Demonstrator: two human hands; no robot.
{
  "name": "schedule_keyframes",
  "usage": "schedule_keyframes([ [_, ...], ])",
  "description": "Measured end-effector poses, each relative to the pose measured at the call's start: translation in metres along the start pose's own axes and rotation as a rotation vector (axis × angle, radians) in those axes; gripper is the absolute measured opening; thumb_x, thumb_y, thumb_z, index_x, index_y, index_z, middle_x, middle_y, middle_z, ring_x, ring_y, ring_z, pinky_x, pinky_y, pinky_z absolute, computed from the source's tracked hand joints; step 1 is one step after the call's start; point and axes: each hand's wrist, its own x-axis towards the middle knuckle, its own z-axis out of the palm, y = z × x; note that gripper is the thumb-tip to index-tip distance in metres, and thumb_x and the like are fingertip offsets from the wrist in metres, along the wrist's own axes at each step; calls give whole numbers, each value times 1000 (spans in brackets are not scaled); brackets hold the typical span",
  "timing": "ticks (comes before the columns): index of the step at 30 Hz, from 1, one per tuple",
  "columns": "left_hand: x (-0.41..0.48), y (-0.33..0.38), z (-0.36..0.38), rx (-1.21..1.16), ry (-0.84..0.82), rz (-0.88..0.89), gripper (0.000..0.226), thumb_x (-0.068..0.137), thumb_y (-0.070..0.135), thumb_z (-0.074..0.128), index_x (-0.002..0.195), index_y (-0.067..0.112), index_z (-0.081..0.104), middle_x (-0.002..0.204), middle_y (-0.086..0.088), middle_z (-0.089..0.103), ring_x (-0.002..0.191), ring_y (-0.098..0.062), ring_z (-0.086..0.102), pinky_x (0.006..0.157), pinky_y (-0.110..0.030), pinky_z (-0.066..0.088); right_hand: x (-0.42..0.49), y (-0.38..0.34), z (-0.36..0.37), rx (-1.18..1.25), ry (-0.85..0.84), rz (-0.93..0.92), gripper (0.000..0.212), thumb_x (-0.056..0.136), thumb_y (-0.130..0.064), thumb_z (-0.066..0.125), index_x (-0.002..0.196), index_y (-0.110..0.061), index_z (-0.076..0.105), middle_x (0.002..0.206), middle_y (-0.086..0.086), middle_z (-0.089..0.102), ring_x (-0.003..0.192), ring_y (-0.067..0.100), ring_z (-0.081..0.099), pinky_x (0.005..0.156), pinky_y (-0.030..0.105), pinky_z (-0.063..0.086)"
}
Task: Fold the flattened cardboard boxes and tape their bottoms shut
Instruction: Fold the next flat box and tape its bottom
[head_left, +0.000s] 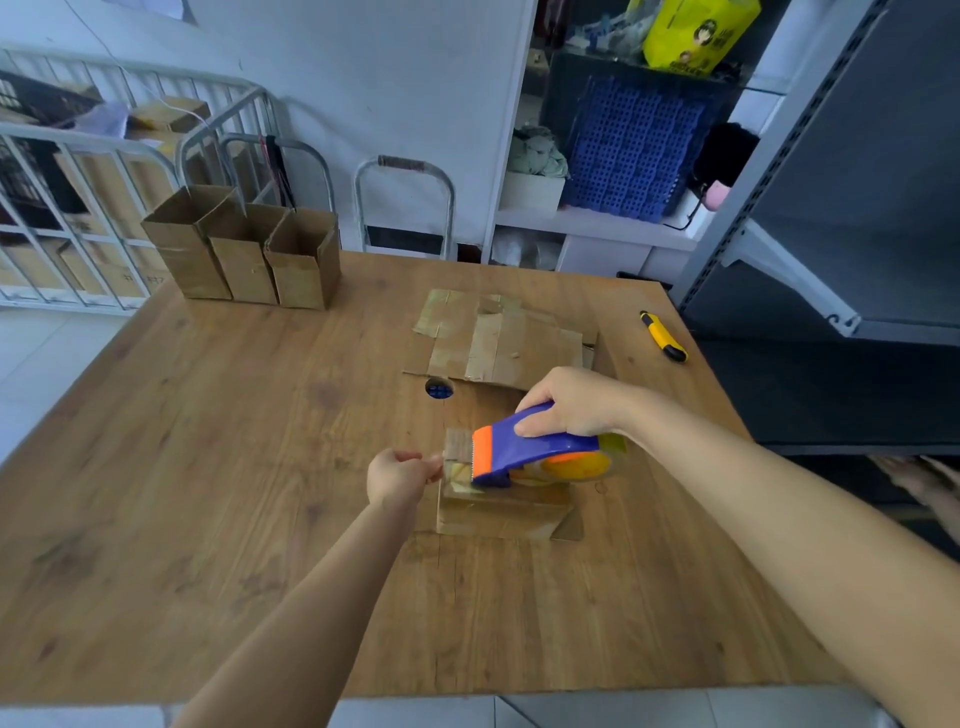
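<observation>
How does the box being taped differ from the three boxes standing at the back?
The near box lies on its side; the back boxes stand upright, tops open. The near box is held by the left hand under the right hand's dispenser; the back boxes stand untouched in a row. All are brown cardboard.

Fairly bright, soft and even, brightest at left; floor (41, 364) there nearly blown out. Dimmer at right, esp. round the dark shelf unit (857, 182). Only weak, diffuse shadows on the worktop (208, 467), no hard edges. Small glint on the tape dispenser (540, 449). Strong wide-angle bend twd edges, obvious in the railing (119, 147) & shelf uprights. Slight motion blur on the left hand (397, 478); bkgd soft, colours a bit washed.
</observation>
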Motion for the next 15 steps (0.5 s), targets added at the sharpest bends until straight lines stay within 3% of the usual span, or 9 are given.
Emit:
schedule_keyframes([
  [2, 1, -1, 0, -20, 16, -32, 34, 77, 19, 80, 106, 11, 62, 92, -8, 69, 88, -22, 65, 75, -36, 53, 1, 0, 1, -11, 9, -12, 31, 93, -40, 57, 115, -23, 69, 109, -3, 67, 90, 15, 60, 74, 29, 52],
  [4, 2, 1, -1, -44, 22, -65, 35, 75, 20, 81, 103, 11, 63, 89, -8, 70, 75, -19, 61, 64, -33, 51, 1, 0, 1, -12, 10, -17, 31, 93, -40, 56, 116, -23, 69, 110, -3, 67, 90, 15, 60, 74, 29, 52],
  [6, 4, 3, 0, -34, 23, -94, 36, 74, 20, 82, 104, 10, 64, 90, -9, 69, 70, -17, 56, 63, -33, 49, 3, 0, 1, -17, 9, -15, 32, 94, -40, 56, 117, -22, 69, 109, -4, 67, 90, 15, 60, 73, 27, 52],
  [10, 3, 5, 1, 6, 5, -120, 59, 75, 21, 81, 126, 9, 55, 118, -11, 62, 110, -30, 58, 93, -44, 51, 7, 0, -1, -3, 10, -2, 29, 93, -40, 57, 112, -24, 71, 105, -5, 68, 88, 14, 61, 69, 25, 50],
  [12, 1, 4, -1, 20, -16, -141, 74, 76, 26, 81, 139, 8, 44, 131, -15, 55, 119, -33, 53, 96, -43, 49, 8, 1, -2, 6, 6, -3, 27, 93, -39, 57, 110, -25, 72, 104, -4, 68, 87, 14, 61, 68, 25, 49],
  [15, -5, -6, -6, 20, -102, -242, 90, 69, 48, 81, 138, 3, 43, 133, -18, 53, 120, -36, 53, 92, -41, 49, 9, 3, -1, 24, 8, -4, 26, 93, -38, 58, 110, -24, 72, 103, -5, 69, 87, 13, 62, 69, 24, 49],
])
